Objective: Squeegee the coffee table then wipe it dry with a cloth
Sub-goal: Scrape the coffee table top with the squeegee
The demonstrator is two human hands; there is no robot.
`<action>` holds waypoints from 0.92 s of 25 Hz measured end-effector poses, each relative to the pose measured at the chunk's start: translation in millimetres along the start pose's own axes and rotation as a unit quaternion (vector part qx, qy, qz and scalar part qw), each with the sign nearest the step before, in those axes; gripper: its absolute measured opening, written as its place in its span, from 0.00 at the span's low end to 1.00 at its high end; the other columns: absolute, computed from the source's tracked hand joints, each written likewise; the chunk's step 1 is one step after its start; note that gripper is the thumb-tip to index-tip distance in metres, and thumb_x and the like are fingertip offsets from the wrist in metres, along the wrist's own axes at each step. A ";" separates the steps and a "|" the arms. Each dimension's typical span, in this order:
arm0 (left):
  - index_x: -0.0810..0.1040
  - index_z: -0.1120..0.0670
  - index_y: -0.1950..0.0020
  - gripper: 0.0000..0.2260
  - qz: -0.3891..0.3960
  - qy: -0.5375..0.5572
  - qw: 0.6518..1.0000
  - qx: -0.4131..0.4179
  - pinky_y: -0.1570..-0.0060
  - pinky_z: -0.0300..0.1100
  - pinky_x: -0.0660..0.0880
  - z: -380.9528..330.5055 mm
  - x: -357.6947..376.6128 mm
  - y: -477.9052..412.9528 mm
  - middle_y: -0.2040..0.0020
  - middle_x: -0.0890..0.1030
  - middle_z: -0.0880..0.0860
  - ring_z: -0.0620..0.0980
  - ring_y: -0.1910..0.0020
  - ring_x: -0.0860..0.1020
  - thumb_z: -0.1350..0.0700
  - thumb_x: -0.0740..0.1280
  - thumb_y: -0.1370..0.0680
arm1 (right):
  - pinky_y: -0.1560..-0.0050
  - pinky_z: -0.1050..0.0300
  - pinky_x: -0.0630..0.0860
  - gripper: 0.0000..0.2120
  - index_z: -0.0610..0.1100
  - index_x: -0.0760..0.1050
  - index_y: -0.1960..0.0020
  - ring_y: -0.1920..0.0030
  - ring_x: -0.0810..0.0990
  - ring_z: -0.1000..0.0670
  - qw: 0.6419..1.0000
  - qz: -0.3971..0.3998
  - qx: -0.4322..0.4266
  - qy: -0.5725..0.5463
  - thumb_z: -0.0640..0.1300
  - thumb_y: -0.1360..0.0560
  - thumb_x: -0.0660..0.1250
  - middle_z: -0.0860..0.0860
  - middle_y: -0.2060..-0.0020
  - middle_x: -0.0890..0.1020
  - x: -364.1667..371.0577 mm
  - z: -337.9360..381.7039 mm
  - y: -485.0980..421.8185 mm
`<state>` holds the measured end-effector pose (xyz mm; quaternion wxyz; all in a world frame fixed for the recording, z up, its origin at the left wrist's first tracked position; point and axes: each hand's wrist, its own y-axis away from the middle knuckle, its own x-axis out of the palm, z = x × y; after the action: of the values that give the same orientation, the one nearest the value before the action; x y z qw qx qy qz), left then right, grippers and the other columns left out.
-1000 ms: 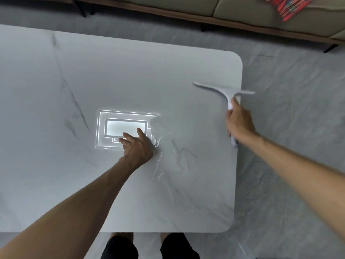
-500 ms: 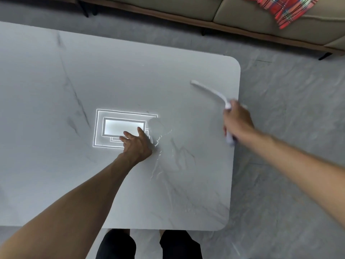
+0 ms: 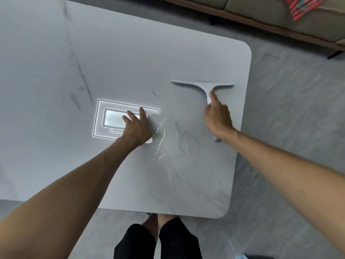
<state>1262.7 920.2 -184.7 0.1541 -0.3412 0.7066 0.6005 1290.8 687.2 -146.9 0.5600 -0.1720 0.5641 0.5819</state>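
Observation:
A pale grey marble-patterned coffee table (image 3: 130,58) fills the left and middle of the head view. My right hand (image 3: 218,116) grips the handle of a white T-shaped squeegee (image 3: 203,85), whose blade lies across the tabletop near the right edge. My left hand (image 3: 137,126) rests flat on the table with fingers spread, over a bright rectangular light reflection (image 3: 113,118). Streaks of water (image 3: 162,131) glisten between the two hands. No cloth lies on the table.
Grey floor (image 3: 289,113) surrounds the table on the right and front. A beige sofa (image 3: 261,14) with a wooden base runs along the top, with a red plaid fabric (image 3: 306,4) on it. My legs (image 3: 158,240) stand at the table's near edge.
My right hand has brought the squeegee from the table's right edge inward onto the surface, blade now level across it. My left hand stays in place on the table.

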 end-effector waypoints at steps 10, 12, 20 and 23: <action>0.51 0.62 0.23 0.32 -0.061 0.043 0.995 -0.059 0.32 0.56 0.62 66.3 61.7 108.6 0.31 0.62 0.69 0.67 0.33 0.64 0.57 0.62 0.23 | 0.55 0.50 0.72 0.24 0.57 0.52 0.23 0.49 0.77 0.37 0.992 0.122 -0.001 0.045 0.47 0.19 0.49 0.36 0.50 0.79 22.9 -59.3 162.1; 0.49 0.61 0.23 0.33 -0.059 0.039 0.993 -0.093 0.31 0.57 0.61 84.3 74.5 122.2 0.30 0.59 0.70 0.69 0.32 0.62 0.57 0.63 0.23 | 0.57 0.51 0.72 0.23 0.56 0.56 0.25 0.51 0.79 0.37 0.994 0.106 0.014 0.037 0.47 0.19 0.49 0.35 0.48 0.79 12.8 -49.8 162.4; 0.40 0.60 0.22 0.35 -0.015 0.125 0.985 -0.117 0.26 0.64 0.51 120.6 106.6 132.5 0.26 0.44 0.75 0.77 0.27 0.45 0.60 0.57 0.24 | 0.65 0.55 0.78 0.15 0.36 0.73 0.42 0.56 0.81 0.42 0.995 -0.001 0.086 -0.044 0.37 0.25 0.53 0.39 0.47 0.81 3.1 57.1 17.4; 0.39 0.59 0.22 0.34 -0.012 0.144 0.982 -0.121 0.26 0.64 0.50 119.8 104.5 130.3 0.26 0.42 0.75 0.77 0.27 0.42 0.58 0.56 0.22 | 0.65 0.56 0.74 0.19 0.42 0.70 0.38 0.56 0.80 0.40 0.998 0.000 0.053 -0.040 0.36 0.26 0.51 0.40 0.47 0.79 39.4 76.2 33.7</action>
<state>1077.6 1009.3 -181.1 0.0154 -0.4490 0.6391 0.6243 1282.8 778.8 -140.8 0.5905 -0.1183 0.5713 0.5576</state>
